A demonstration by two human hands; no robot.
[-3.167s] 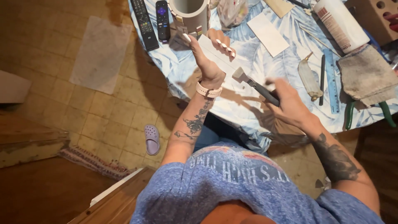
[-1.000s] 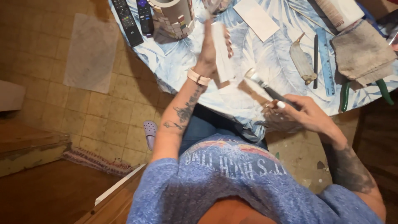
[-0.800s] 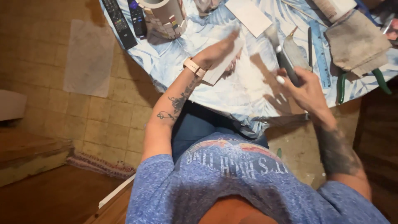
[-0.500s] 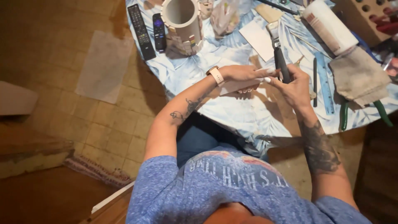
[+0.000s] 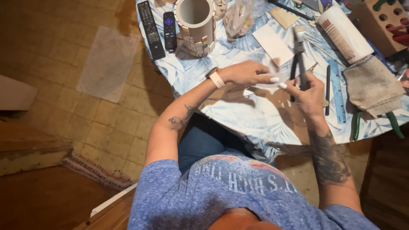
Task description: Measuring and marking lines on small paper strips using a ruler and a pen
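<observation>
Nipping a thin white tile piece [image 5: 267,81] over the table.
I am pinching it in my left hand [image 5: 247,73] above the blue leaf-print tablecloth [image 5: 238,115], my right hand [image 5: 307,91] clenching black-handled nippers [image 5: 299,57] at its edge; the white cylinder vase [image 5: 195,25] beyond is wearing mosaic only near its base, mostly bare.

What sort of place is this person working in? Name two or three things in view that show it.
Probably a home craft table, not a workshop: two black remote controls lie on a leaf-print tablecloth beside a white cylinder partly covered in small mosaic tiles, above worn tan floor tiles.
</observation>
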